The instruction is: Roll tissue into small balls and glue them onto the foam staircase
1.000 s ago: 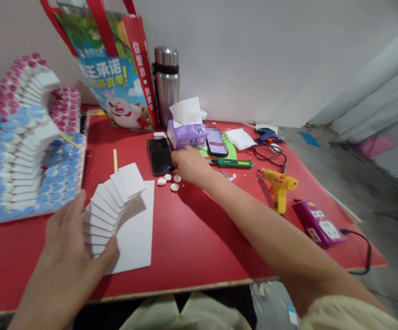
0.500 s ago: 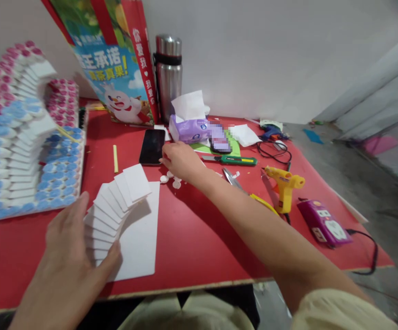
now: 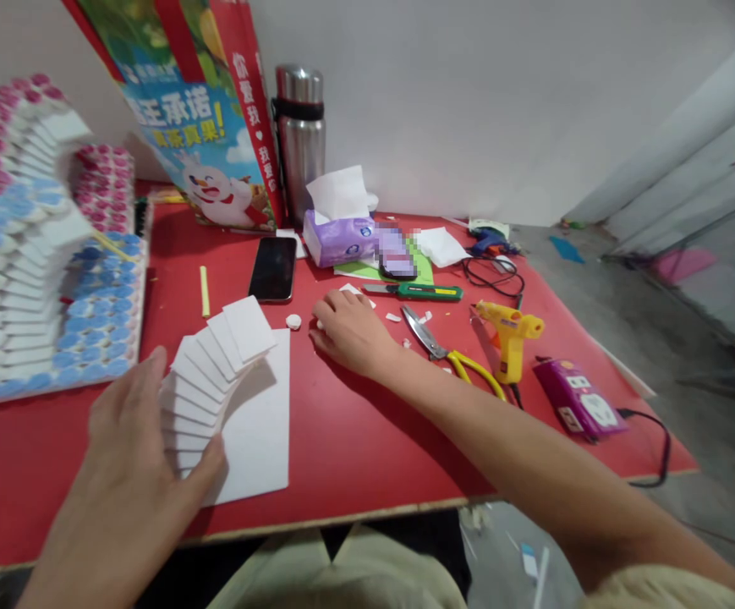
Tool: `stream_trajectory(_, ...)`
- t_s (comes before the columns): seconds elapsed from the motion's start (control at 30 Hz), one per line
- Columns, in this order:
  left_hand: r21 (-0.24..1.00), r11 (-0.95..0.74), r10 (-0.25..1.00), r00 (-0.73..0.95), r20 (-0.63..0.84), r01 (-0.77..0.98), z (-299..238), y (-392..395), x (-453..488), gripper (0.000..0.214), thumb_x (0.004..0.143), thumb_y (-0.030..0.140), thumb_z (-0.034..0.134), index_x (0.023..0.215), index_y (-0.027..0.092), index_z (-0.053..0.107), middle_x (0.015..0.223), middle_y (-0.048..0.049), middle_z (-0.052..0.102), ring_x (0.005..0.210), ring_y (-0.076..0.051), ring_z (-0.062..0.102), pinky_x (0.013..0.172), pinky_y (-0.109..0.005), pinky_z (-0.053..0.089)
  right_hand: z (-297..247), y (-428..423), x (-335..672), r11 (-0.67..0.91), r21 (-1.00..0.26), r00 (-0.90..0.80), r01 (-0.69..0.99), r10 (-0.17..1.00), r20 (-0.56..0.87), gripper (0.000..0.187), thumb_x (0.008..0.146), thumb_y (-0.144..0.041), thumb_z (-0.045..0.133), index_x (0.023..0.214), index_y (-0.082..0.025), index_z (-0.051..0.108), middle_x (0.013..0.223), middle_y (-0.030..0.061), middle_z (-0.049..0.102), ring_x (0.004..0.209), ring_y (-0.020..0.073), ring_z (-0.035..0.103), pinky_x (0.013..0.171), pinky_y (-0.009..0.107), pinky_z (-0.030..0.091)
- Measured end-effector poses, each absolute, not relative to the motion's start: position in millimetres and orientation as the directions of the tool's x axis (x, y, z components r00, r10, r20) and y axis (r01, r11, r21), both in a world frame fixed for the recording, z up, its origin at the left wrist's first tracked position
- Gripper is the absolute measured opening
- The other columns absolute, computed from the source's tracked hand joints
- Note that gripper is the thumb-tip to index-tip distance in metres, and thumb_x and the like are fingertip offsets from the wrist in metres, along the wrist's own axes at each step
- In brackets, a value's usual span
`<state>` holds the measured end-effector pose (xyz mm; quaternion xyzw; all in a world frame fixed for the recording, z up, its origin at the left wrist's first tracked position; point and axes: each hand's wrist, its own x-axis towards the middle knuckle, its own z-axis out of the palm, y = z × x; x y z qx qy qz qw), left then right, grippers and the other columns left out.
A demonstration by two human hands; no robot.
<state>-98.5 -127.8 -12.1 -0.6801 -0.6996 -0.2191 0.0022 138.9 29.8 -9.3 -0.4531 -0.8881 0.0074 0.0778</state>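
— Hands first: what are they on?

— Left hand (image 3: 129, 457), nearest the camera, lies spread and flat against the low end of a fanned stack of white foam-board rectangles (image 3: 215, 364), thumb at its near edge, gripping nothing. The fan sits on a white rectangular sheet (image 3: 259, 431) at the front of the red table (image 3: 354, 440).

— And the other?

— Right hand (image 3: 348, 334) rests knuckles-up farther in, fingers curled down onto the table. Whether they pinch anything cannot be told. A small white round disc (image 3: 293, 320) lies just to its left, apart from the fingers.

— How would that fan handle?

— By its look, light and stiff but easily dented, with steps that could slide or splay. The broad flat faces or the sheet beneath seem the safer hold, not a single projecting corner. The disc looks feather-light, a fingertip pinch by its rim.

— Beyond the hands?

— Yellow-handled scissors (image 3: 443, 351), a yellow glue gun (image 3: 507, 334) and a purple power strip (image 3: 579, 397) to the right. A black phone (image 3: 273, 268) and green utility knife (image 3: 418, 292) sit behind. A purple tissue pack (image 3: 338, 237) and steel flask (image 3: 300, 144) stand by the wall.
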Motion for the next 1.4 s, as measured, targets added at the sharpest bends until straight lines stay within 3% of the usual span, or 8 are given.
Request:
stream_trajectory(0.1,0.298,-0.025,0.951,-0.069,0.302,0.954,-16.6,-126.2,-101.4,0.095,0.089,0.057,0.052,0.166,0.018,0.015,0.159,-0.0213,0.038,0.15,-0.043,0.036,0.117,-0.064,0.04,-7.3,28.8,137.4,0.615,-0.1,-0.597,0.783,0.786,0.159,0.036,0.1,-0.041,0.057,0.123,-0.015,0.063,0.121,0.0156,0.064,0.108,0.0311,0.056,0.095,0.044,0.04)
stream_trajectory(0.33,0.256,-0.034,0.951,-0.048,0.304,0.966,-16.4,-125.9,-106.9,0.1,0.088,0.051,0.062,0.167,0.024,0.007,0.158,-0.0214,0.041,0.146,-0.045,0.041,0.113,-0.068,0.044,-6.4,29.3,125.3,0.631,-0.056,-0.62,0.774,0.773,0.138,0.031,0.106,-0.026,0.04,0.117,-0.016,0.067,0.117,0.0156,0.065,0.102,0.0296,0.056,0.09,0.044,0.039)
stream_trajectory(0.73,0.379,-0.173,0.949,0.05,0.312,0.909,-4.8,-103.1,-63.8,0.096,0.093,0.038,0.063,0.166,0.028,0.001,0.159,-0.0202,0.034,0.15,-0.045,0.032,0.118,-0.07,0.036,3.7,20.0,189.5,0.525,0.011,-0.524,0.851,0.849,0.067,0.03,0.105,-0.022,0.042,0.112,-0.008,0.068,0.116,0.0192,0.066,0.108,0.0303,0.055,0.087,0.04,0.037)
stream_trajectory(0.97,0.372,-0.226,0.938,0.097,0.334,0.901,-0.9,-86.1,-41.6,0.093,0.095,0.037,0.063,0.165,0.024,0.004,0.157,-0.0241,0.033,0.151,-0.046,0.029,0.118,-0.071,0.035,11.4,8.3,215.4,0.538,-0.159,-0.509,0.828,0.839,0.191,0.033,0.102,-0.021,0.049,0.127,-0.006,0.064,0.126,0.0208,0.067,0.115,0.0302,0.06,0.099,0.041,0.045)
stream_trajectory(1.1,0.378,-0.218,0.945,0.098,0.313,0.9,-3.4,-80.4,-40.4,0.089,0.096,0.042,0.061,0.165,0.02,0.009,0.157,-0.0264,0.032,0.15,-0.046,0.03,0.117,-0.069,0.036,25.3,-33.3,246.9,0.43,-0.243,-0.328,0.869,0.87,0.368,0.032,0.103,-0.026,0.047,0.126,-0.013,0.065,0.122,0.017,0.071,0.112,0.0297,0.066,0.094,0.041,0.05)
stream_trajectory(1.23,0.333,-0.267,0.907,0.12,0.403,0.904,4.4,-82.6,-35.6,0.086,0.096,0.042,0.062,0.164,0.026,0.012,0.159,-0.0203,0.035,0.152,-0.043,0.031,0.119,-0.065,0.035,25.5,-85.9,284.9,0.21,-0.328,-0.068,0.921,0.917,0.394,0.025,0.102,-0.035,0.051,0.113,-0.023,0.07,0.107,0.0099,0.077,0.093,0.0263,0.073,0.081,0.038,0.053)
stream_trajectory(1.33,0.342,-0.37,0.861,0.181,0.474,0.864,17.7,-80.6,-21.6,0.06,0.1,0.032,0.057,0.155,0.033,0.033,0.152,-0.0119,0.047,0.143,-0.032,0.047,0.119,-0.054,0.042,17.4,-108.3,312.5,0.032,-0.365,0.14,0.931,0.889,0.435,0.025,0.099,-0.044,0.055,0.094,-0.025,0.071,0.088,0.0079,0.077,0.075,0.0237,0.07,0.071,0.037,0.051)
stream_trajectory(1.4,0.398,-0.473,0.838,0.263,0.477,0.786,24.4,-71.9,-6.8,0.033,0.102,0.028,0.053,0.135,0.028,0.054,0.131,-0.008,0.061,0.113,-0.025,0.067,0.101,-0.043,0.055,11.9,-109.9,328.0,-0.088,-0.366,0.265,0.926,0.845,0.465,0.029,0.096,-0.049,0.057,0.093,-0.023,0.07,0.084,0.0084,0.074,0.07,0.0231,0.067,0.069,0.038,0.05)
